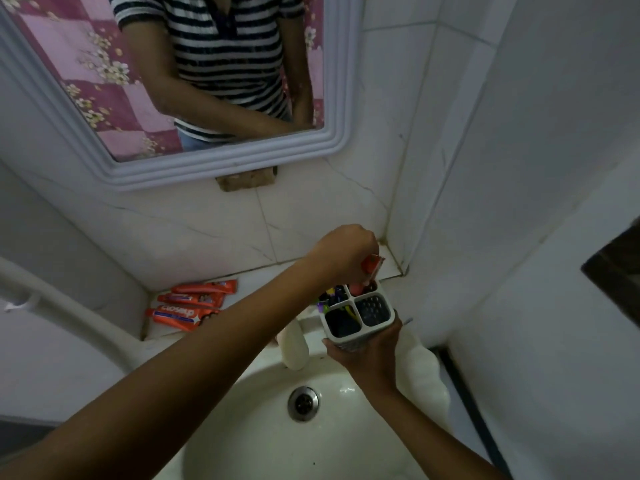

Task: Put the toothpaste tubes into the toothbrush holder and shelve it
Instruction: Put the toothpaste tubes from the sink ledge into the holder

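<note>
My right hand point(367, 344) grips a white four-compartment toothbrush holder point(358, 315) from below, held above the sink's back rim. My left hand point(346, 252) is closed on an orange toothpaste tube point(372, 264), whose lower end stands in the holder's far right compartment. The far left compartment holds colourful toothbrushes point(330, 296). Three more orange toothpaste tubes point(188, 304) lie flat on the tiled ledge at the left, behind my left forearm.
A white sink basin point(263, 438) with a metal drain point(303, 403) lies below. A white tap point(294, 348) stands at its back. A framed mirror point(214, 161) hangs on the tiled wall above the ledge point(273, 275). A white pipe point(69, 317) runs at the left.
</note>
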Demonstrator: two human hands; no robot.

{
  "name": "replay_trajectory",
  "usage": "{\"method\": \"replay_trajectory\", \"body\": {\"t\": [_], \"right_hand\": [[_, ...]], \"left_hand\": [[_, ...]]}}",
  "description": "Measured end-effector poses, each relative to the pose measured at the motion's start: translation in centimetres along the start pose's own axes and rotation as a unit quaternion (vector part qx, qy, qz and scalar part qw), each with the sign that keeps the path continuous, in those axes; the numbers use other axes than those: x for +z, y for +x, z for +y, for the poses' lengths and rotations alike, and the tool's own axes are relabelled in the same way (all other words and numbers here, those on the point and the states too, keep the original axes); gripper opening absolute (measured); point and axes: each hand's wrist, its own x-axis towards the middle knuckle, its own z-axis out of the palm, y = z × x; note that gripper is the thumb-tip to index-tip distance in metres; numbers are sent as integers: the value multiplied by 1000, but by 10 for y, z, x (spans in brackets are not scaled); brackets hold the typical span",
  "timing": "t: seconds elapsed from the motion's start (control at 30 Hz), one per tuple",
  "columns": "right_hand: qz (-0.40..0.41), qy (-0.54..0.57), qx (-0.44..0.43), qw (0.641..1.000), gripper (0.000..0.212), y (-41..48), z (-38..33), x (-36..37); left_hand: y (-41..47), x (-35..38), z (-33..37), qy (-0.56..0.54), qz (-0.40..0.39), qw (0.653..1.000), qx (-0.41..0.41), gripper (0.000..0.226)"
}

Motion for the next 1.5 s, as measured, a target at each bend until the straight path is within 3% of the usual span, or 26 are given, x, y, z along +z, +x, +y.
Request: {"method": "replay_trajectory", "body": {"t": [0.2, 0.47, 0.57, 0.77, 1.03, 1.23, 1.37, 1.43, 1.5], "right_hand": [[-22, -50, -14, 998, 127, -2, -7, 0], [-23, -1, 3, 1000, 129, -1, -2, -3], [-23, 11, 2, 1000, 129, -1, -4, -3], [-18, 21, 8, 1000, 130, 0, -2, -2], [-18, 14, 10, 1000, 131, 2, -4, -3], [-24, 7, 3, 1000, 129, 1, -5, -4], [-22, 10, 29, 999, 126, 8, 2, -4], [-9, 10, 38, 999, 128, 10, 6, -3], [-11, 17, 33, 999, 130, 6, 2, -3]], "left_hand": [[-3, 11, 13, 43, -17, 999, 18, 18], [0, 14, -3, -19, 3, 999, -48, 23], [-2, 19, -5, -11, 14, 999, -33, 26], [-15, 41, -15, 25, 28, 999, -24, 62], [-12, 30, -18, 8, 42, 999, -30, 31], [-10, 25, -25, -17, 73, 996, -53, 26], [-38, 12, -54, -169, 127, 977, -31, 33], [-71, 15, -78, -211, 193, 955, -80, 27], [-115, 34, -113, -148, 184, 957, -169, 25]]}}
